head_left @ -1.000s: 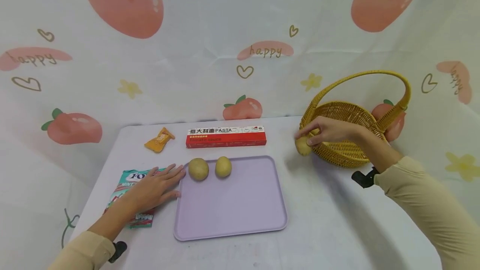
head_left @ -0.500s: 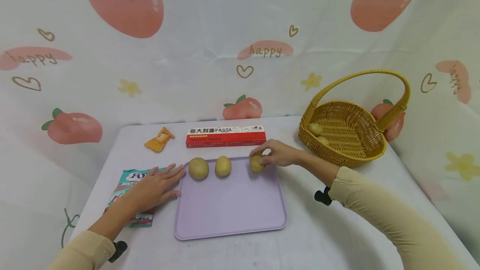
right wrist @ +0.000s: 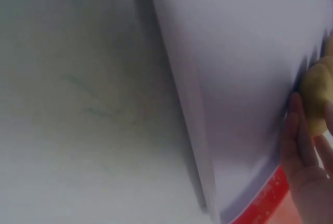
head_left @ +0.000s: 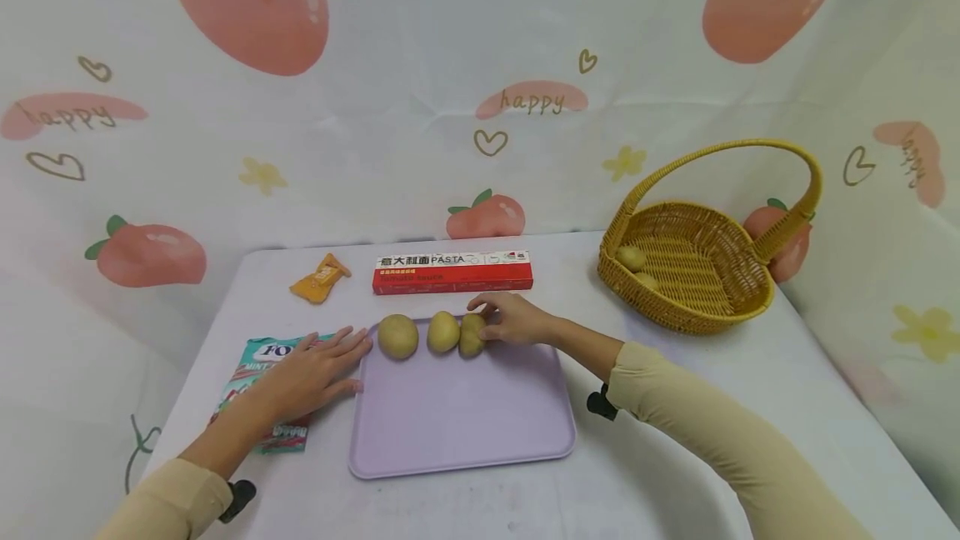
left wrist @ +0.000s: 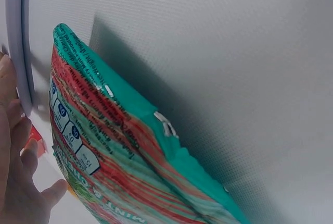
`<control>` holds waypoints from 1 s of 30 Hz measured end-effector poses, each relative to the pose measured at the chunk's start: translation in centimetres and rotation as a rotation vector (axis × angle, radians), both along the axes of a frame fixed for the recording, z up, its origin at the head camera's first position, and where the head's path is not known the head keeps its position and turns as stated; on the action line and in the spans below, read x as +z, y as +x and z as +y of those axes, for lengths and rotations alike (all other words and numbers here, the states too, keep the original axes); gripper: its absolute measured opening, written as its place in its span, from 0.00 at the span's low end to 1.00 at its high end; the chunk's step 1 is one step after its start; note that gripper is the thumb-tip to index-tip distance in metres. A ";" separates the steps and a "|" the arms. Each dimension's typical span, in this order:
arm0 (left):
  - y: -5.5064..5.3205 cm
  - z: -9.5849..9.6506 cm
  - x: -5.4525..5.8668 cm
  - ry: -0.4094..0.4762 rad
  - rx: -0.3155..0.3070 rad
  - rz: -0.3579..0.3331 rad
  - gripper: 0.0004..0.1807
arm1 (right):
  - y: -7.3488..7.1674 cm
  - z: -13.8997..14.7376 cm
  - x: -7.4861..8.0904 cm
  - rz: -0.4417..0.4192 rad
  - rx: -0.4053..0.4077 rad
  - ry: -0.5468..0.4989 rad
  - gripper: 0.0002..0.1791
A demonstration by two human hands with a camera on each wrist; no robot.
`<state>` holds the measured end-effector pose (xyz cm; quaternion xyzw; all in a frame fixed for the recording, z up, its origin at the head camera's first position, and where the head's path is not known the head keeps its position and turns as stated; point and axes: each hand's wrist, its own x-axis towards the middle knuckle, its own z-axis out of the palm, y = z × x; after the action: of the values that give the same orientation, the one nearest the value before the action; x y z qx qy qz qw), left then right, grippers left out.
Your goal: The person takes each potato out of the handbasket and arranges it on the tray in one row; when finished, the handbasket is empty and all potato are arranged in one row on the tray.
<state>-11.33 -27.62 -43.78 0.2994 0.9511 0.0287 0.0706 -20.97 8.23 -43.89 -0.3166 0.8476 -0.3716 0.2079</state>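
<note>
My right hand (head_left: 513, 320) holds a potato (head_left: 471, 337) between thumb and fingers at the back of the lilac tray (head_left: 465, 423). Left of it on the tray sit a yellowish potato (head_left: 443, 332) and a larger, browner potato (head_left: 397, 337). In the right wrist view the held potato (right wrist: 315, 96) lies within the fingers, close beside another one. My left hand (head_left: 318, 377) lies with spread fingers across a green and red candy bag (head_left: 258, 361), fingertips at the tray's left rim. The left wrist view shows that bag (left wrist: 119, 146) close up, beside the fingers.
A yellow wicker basket (head_left: 693, 265) with a tall handle stands at the back right, with potatoes (head_left: 631, 257) inside. Behind the tray lies a red and white pasta box (head_left: 452, 272). A small orange packet (head_left: 320, 278) is at the back left.
My right hand has carried the potato from the basket's left rim leftward over the tray, to beside the two potatoes there. My left hand has stayed in place.
</note>
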 end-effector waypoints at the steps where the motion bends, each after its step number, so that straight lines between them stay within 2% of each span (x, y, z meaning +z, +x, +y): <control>1: 0.0 0.0 0.0 -0.001 0.001 0.000 0.37 | 0.0 0.0 0.0 -0.007 -0.012 0.000 0.23; 6: 0.0 0.0 0.0 0.008 0.003 0.001 0.37 | -0.2 0.1 0.2 -0.017 -0.022 0.011 0.21; 13: 0.1 0.0 -0.1 0.014 0.006 -0.002 0.37 | 0.0 1.8 1.6 0.004 0.110 0.040 0.27; 18: 0.1 0.0 -0.3 0.016 0.008 0.009 0.37 | -0.2 4.3 4.1 -0.096 0.157 0.023 0.28; 23: 0.2 0.0 -0.3 0.020 0.007 0.011 0.37 | -0.8 7.9 7.5 -0.166 0.200 0.077 0.28; 27: 0.2 0.0 -0.2 0.013 0.009 0.007 0.36 | -1.6 11.6 10.0 -0.226 0.188 0.109 0.29; 30: 0.2 0.0 0.0 0.009 0.008 0.007 0.36 | -2.4 14.5 11.3 -0.225 0.180 0.100 0.29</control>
<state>-11.16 -27.59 -43.82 0.2961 0.9523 0.0324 0.0658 -23.36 22.76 -32.61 -0.3371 0.8044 -0.3421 0.3497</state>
